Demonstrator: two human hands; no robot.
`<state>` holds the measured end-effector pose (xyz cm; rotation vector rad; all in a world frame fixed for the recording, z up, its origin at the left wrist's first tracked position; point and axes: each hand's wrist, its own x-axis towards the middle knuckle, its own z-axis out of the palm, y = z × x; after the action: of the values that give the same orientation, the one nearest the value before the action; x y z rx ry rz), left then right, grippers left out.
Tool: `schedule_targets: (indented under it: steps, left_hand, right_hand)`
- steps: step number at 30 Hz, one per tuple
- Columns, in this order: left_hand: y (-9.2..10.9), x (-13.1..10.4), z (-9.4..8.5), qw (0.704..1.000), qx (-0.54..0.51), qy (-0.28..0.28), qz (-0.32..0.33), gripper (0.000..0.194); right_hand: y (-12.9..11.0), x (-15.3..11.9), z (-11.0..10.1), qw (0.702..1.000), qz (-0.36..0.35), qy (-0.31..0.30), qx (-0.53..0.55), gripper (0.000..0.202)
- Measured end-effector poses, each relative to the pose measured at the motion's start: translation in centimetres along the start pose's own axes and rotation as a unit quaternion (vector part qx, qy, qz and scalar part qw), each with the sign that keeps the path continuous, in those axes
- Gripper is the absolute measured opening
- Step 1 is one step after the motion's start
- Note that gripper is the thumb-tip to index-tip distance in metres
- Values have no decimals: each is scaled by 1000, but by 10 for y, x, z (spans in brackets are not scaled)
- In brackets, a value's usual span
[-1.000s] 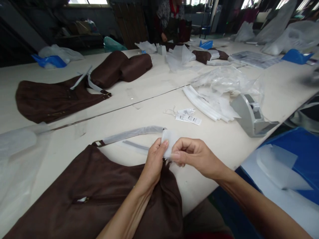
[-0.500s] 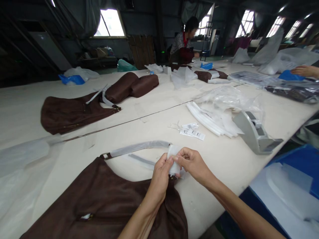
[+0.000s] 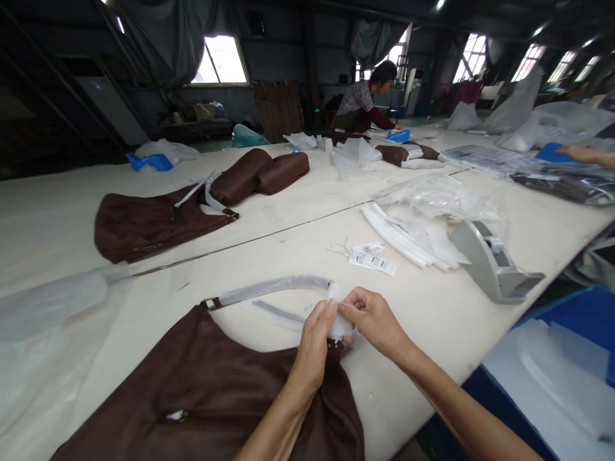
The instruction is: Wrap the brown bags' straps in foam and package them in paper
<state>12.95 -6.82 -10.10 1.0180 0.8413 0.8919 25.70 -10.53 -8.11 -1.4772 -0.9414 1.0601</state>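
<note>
A dark brown handbag (image 3: 230, 378) lies on the table in front of me, its shoulder strap (image 3: 276, 287) covered in pale wrapping. At the strap's right end, near the bag's corner, a piece of white foam wrap (image 3: 341, 328) is folded around it. My left hand (image 3: 314, 330) is closed on this wrap from the left, thumb on top. My right hand (image 3: 368, 314) pinches the wrap's upper right edge, fingertips close to the left thumb. The strap's end beneath the wrap is hidden.
A tape dispenser (image 3: 497, 262) stands right, by white foam strips (image 3: 394, 237) and paper tags (image 3: 372, 257). Another brown handbag (image 3: 144, 221) lies across the table seam. A co-worker (image 3: 362, 105) leans over the far side; another person's hand (image 3: 579, 153) shows at right. A blue bin (image 3: 589, 307) sits below the edge.
My hands keep their hold on the wrap, with only slight finger movement. The view has shifted a little. The far co-worker has bent lower over the table.
</note>
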Motion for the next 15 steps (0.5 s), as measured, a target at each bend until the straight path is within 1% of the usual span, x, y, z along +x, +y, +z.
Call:
schedule_targets:
  steps: [2, 5, 7, 10, 12, 15]
  left_hand:
    - [3, -1, 1, 998, 45, -37, -1, 41]
    - [7, -2, 3, 997, 69, -40, 11, 43]
    - [7, -2, 3, 997, 63, -45, 7, 45]
    - [5, 0, 3, 998, 38, -48, -8, 50]
    - [3, 1, 3, 999, 24, -48, -6, 49]
    - [2, 2, 1, 998, 15, -69, -1, 46]
  right_hand:
    - [-2, -1, -3, 1000, -4, -13, 2, 28]
    - [-4, -5, -8, 997, 9, -54, 48, 31]
    - [-3, -5, -11, 996, 15, -50, 68, 36]
    - [2, -2, -12, 998, 9, -41, 56, 42]
    - [5, 2, -13, 997, 4, -58, 42, 40]
    - [4, 3, -18, 996, 3, -77, 39, 37]
